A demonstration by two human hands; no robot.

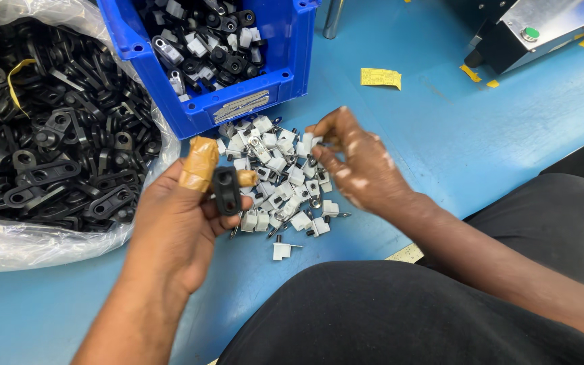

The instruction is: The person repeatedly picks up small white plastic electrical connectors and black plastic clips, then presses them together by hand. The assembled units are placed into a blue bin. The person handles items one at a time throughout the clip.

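My left hand [180,220] holds a small black plastic link [227,190] upright between thumb and fingers; brown tape wraps the thumb and a fingertip. Just right of it lies a pile of small white clips with metal pins [280,177] on the blue table [441,135]. My right hand [359,162] hovers over the pile's right side, fingertips pinched on one white clip at the pile's top edge.
A blue bin [275,81] of assembled black-and-white parts stands behind the pile. A clear plastic bag [69,253] full of black links fills the left. A metal box with a green button [528,34] sits far right, a yellow tag [380,78] near it.
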